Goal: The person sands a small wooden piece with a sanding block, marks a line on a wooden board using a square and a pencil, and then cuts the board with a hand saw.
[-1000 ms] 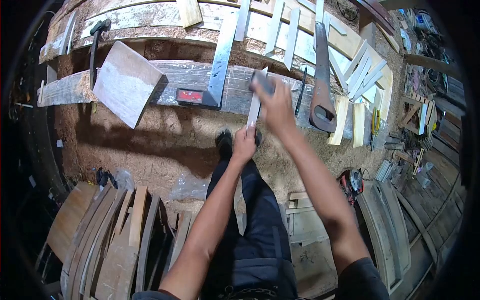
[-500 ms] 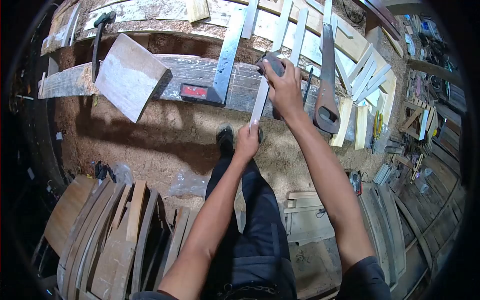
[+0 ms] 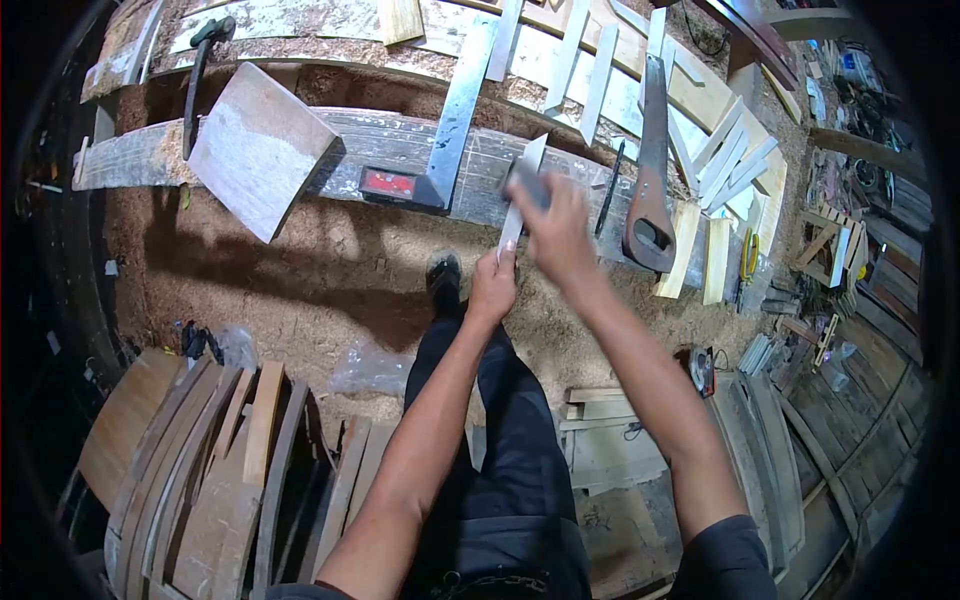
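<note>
A thin white wooden strip [image 3: 536,152] lies on the grey workbench plank [image 3: 395,135], its near end over the front edge. My left hand [image 3: 492,287] is closed round that near end, thumb on top. In my right hand [image 3: 560,225], blurred by motion, is a dark block [image 3: 528,183] that looks like a sanding block, pressed on the middle of the strip. Left of them rests a try square [image 3: 455,120] with a dark, red-marked stock. To the right are a thin dark pencil-like tool [image 3: 609,190] and a handsaw [image 3: 652,190].
A hammer [image 3: 200,80] and a square board [image 3: 262,150] are at the left of the bench. More white strips [image 3: 735,160] and yellow-handled pliers [image 3: 750,258] lie at the right. Stacked planks [image 3: 200,470] stand below left, on a sawdust-covered floor [image 3: 290,290].
My right hand has slid the dark block down along the strip toward my left hand, baring the strip's far end. My left hand keeps its hold almost in place.
</note>
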Demonstrator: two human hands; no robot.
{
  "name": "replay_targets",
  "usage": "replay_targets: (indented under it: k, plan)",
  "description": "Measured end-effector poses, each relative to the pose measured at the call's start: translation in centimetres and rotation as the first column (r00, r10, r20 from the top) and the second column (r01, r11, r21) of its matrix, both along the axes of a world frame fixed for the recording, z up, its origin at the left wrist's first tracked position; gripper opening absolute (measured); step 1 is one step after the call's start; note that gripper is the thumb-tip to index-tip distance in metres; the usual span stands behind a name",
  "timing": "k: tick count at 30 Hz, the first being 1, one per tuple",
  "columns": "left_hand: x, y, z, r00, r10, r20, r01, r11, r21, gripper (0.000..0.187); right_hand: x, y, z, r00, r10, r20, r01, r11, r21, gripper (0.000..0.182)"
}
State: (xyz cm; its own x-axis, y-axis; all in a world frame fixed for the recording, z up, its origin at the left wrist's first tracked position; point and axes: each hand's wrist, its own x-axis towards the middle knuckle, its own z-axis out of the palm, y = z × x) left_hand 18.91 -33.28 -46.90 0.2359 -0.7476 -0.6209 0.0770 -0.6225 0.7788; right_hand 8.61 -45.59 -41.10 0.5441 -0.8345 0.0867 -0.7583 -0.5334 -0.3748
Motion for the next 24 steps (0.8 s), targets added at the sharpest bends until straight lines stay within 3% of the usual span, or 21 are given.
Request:
replay_targets:
  k: [2,4,5,8,11,14,17,18,20,22,24]
  plan:
    - [-0.3,0.0,-1.1,0.999,0.037,0.039,-0.033,0.995,-0.094,0.044,-0.3,4.4,0.5,0.994,0.07,0.081,-0.076,0.995,0.071,0.059]
    - [-1.0,0.6,-1.9,0.991,0.095,0.094,-0.073,0.974,-0.214,0.046,0.2,2.5,0.4,0.993,0.117,0.029,-0.118,0.991,0.056,0.057]
    - [-0.8,0.9,-2.2,0.991,0.031,0.132,-0.018,0.995,-0.098,0.047,0.4,1.0,0.3,0.99,0.139,0.001,-0.139,0.989,0.052,0.056]
    - [0.1,-0.3,1.1,0.997,-0.028,0.067,0.025,0.998,0.051,0.046,2.2,-5.5,0.4,0.995,-0.019,-0.1,0.02,1.0,0.006,0.059]
    - [0.0,-0.3,0.6,0.998,-0.015,0.058,0.012,0.999,0.047,0.047,1.0,-2.6,-0.4,0.997,-0.038,0.063,0.037,0.999,0.019,0.059]
    - [-0.1,-0.6,1.2,1.0,0.021,0.017,-0.021,0.999,0.026,0.047,-1.2,4.8,0.2,0.992,-0.004,0.127,-0.014,0.99,0.139,0.057]
    - [-0.4,-0.8,0.5,0.999,0.046,0.007,-0.047,0.998,0.036,0.045,-1.1,0.5,-1.2,0.994,0.017,0.109,-0.031,0.991,0.129,0.051]
    - [-0.5,-1.1,0.2,0.999,0.051,0.004,-0.051,0.998,0.046,0.044,-0.5,-2.8,-1.9,0.989,-0.006,0.146,0.0,0.999,0.039,0.051]
    - [-0.9,-1.1,0.7,0.996,0.09,-0.018,-0.09,0.996,0.011,0.044,0.6,-7.4,-1.3,0.967,-0.115,0.227,0.104,0.993,0.063,0.052]
    - [-1.0,-1.3,0.9,0.993,0.11,-0.043,-0.109,0.994,0.017,0.044,0.6,-5.4,-0.7,0.971,-0.164,0.177,0.154,0.986,0.065,0.051]
    - [-1.5,-0.9,-0.2,0.994,0.105,0.022,-0.104,0.993,-0.053,0.044,-0.5,1.2,-1.1,0.985,-0.106,0.139,0.095,0.992,0.085,0.048]
